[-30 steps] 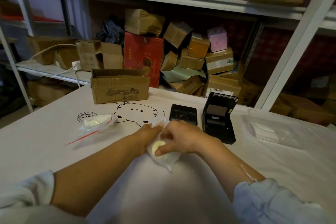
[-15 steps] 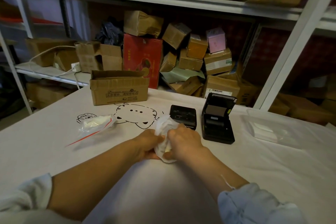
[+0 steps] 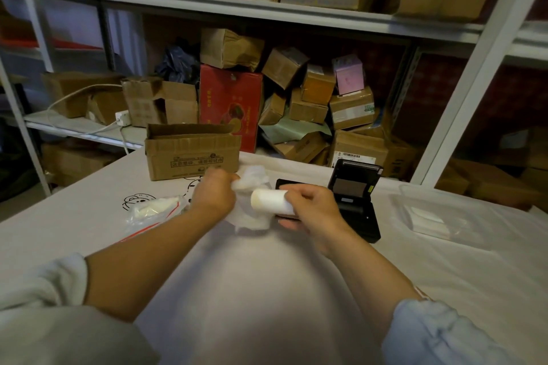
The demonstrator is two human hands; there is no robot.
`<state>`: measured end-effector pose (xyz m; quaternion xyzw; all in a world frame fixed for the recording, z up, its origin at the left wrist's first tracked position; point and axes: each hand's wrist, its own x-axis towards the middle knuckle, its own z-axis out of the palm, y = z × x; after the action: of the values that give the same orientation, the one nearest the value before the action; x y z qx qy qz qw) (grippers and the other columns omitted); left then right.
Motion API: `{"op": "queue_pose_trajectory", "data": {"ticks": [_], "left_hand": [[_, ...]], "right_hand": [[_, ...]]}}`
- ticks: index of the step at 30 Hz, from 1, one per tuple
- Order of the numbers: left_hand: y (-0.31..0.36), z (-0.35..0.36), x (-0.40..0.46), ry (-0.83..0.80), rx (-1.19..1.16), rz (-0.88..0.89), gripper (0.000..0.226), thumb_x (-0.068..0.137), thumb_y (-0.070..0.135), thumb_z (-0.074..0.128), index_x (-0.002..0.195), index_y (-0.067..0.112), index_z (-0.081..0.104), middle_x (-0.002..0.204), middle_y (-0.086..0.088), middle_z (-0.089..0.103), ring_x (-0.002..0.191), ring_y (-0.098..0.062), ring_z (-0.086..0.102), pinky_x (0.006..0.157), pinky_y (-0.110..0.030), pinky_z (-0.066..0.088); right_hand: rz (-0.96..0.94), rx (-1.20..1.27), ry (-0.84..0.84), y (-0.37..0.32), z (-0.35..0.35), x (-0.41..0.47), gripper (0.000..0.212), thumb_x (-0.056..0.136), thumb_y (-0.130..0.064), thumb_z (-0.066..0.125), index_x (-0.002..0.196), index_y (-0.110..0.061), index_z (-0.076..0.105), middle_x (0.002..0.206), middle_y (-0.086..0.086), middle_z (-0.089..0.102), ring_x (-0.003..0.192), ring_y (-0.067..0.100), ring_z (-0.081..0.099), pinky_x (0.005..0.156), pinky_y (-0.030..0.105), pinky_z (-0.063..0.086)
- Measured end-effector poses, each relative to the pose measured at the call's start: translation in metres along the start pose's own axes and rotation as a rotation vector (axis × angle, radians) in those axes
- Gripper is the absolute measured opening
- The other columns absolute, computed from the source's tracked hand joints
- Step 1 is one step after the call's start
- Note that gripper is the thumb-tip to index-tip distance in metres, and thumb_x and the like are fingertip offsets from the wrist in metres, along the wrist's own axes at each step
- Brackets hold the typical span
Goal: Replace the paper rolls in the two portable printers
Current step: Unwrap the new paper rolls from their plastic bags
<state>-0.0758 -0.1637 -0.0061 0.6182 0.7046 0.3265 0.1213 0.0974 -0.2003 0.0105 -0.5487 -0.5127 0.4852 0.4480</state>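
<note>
We are pinching a fresh paper roll point(image 3: 268, 201) in our right hand point(image 3: 314, 210), fingers curled round its far end, while our left hand point(image 3: 215, 194) is gripping the crumpled clear wrapper point(image 3: 252, 184) it seems to be coming out of. Both hands are hovering just above the counter point(image 3: 296, 290), close together, with the roll lying sideways between them, almost free of the plastic.

We are judging this as the unwrapping step: the roll is bare along most of its length, a smooth, matte white cylinder with a pale yellowish end face, and the wrapper is thin, soft and wrinkled.

Just beyond our right hand, the open printer point(image 3: 354, 201) is sitting with its lid tilted up, a hard black plastic box with a grey panel inside the lid. The next move, as we are reading it, is calling for us to let the wrapper go and seat the roll squarely in that open bay. The second printer point(image 3: 299, 185), flat and black, is lying closed just beside it, partly hidden by our hand.

To our left, a second bagged roll point(image 3: 154, 209) in a red-striped clear bag is resting on the counter, which is covered in a smooth white sheet.
</note>
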Motion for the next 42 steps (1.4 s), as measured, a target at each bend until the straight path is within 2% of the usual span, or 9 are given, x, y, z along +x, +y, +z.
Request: {"op": "queue_pose_trajectory", "data": {"ticks": [4,10,15,19,24,29,33,38,42], "left_hand": [[-0.011,-0.012,0.009,0.141,0.317,0.036,0.030,0.087,0.006,0.060,0.117,0.010,0.059,0.123,-0.012,0.044,0.106,-0.029,0.050,0.088,-0.039,0.048],[-0.026,0.006,0.008,-0.498,0.613,0.003,0.072,0.083,0.064,0.050,0.144,0.034,0.028,0.149,-0.014,0.019,0.136,-0.035,0.025,0.109,-0.055,0.027],[-0.027,0.020,0.005,-0.408,0.653,0.070,0.036,0.092,0.039,0.051,0.128,0.031,0.053,0.139,-0.008,0.036,0.126,-0.029,0.039,0.108,-0.047,0.033],[-0.025,0.017,0.008,-0.228,0.709,0.140,0.045,0.081,0.048,0.064,0.122,0.030,0.055,0.140,-0.009,0.030,0.129,-0.029,0.035,0.107,-0.042,0.036],[-0.027,0.016,0.012,-0.407,0.535,0.111,0.039,0.081,0.043,0.066,0.113,0.021,0.057,0.125,-0.007,0.045,0.110,-0.024,0.052,0.094,-0.035,0.048],[-0.027,0.018,0.016,-0.376,0.456,0.131,0.012,0.085,0.012,0.061,0.093,0.020,0.055,0.110,-0.007,0.061,0.101,-0.024,0.058,0.089,-0.032,0.050],[-0.026,0.019,0.017,-0.236,0.348,0.175,0.028,0.083,-0.006,0.050,0.079,0.022,0.050,0.098,-0.006,0.059,0.091,-0.023,0.055,0.081,-0.031,0.050],[-0.015,0.019,0.017,-0.389,0.384,0.178,0.023,0.081,0.024,0.070,0.100,0.020,0.056,0.110,-0.004,0.057,0.100,-0.020,0.052,0.085,-0.025,0.045],[-0.003,0.020,0.015,-0.053,0.312,0.321,0.028,0.084,0.040,0.063,0.105,0.023,0.056,0.113,-0.001,0.056,0.099,-0.020,0.055,0.081,-0.032,0.051]], "right_hand": [[0.192,0.244,-0.013,0.006,-0.014,0.004,0.018,0.092,-0.011,0.059,0.108,-0.009,0.066,0.107,0.009,0.056,0.103,0.028,0.060,0.082,0.036,0.058],[0.124,-0.010,-0.074,0.043,-0.011,0.009,0.031,0.084,-0.004,0.062,0.111,-0.018,0.068,0.121,0.005,0.056,0.111,0.021,0.056,0.090,0.031,0.055],[-0.067,-0.461,-0.218,0.058,-0.015,0.013,0.052,0.080,-0.002,0.067,0.126,-0.024,0.058,0.114,-0.002,0.054,0.096,0.007,0.053,0.074,0.008,0.045],[-0.090,-0.596,-0.256,0.063,-0.018,0.017,0.066,0.077,0.000,0.069,0.135,-0.025,0.051,0.120,0.000,0.052,0.110,0.012,0.051,0.085,0.015,0.042],[-0.095,-0.634,-0.288,0.060,-0.016,0.019,0.064,0.078,-0.001,0.071,0.136,-0.022,0.050,0.127,0.003,0.054,0.115,0.015,0.051,0.094,0.021,0.043],[-0.095,-0.635,-0.271,0.059,-0.014,0.021,0.059,0.079,-0.003,0.071,0.133,-0.018,0.054,0.129,0.003,0.055,0.110,0.010,0.050,0.094,0.021,0.043],[-0.078,-0.628,-0.290,0.059,-0.014,0.023,0.057,0.079,-0.009,0.074,0.132,-0.019,0.055,0.130,0.002,0.055,0.108,0.009,0.049,0.088,0.018,0.041],[-0.075,-0.552,-0.240,0.054,-0.010,0.026,0.047,0.083,-0.029,0.072,0.127,-0.017,0.060,0.120,-0.003,0.061,0.101,0.005,0.054,0.087,0.016,0.040],[-0.112,-0.497,-0.016,0.051,-0.010,0.037,0.032,0.088,-0.027,0.067,0.118,-0.017,0.066,0.115,-0.002,0.066,0.100,0.007,0.058,0.089,0.018,0.043]]}}
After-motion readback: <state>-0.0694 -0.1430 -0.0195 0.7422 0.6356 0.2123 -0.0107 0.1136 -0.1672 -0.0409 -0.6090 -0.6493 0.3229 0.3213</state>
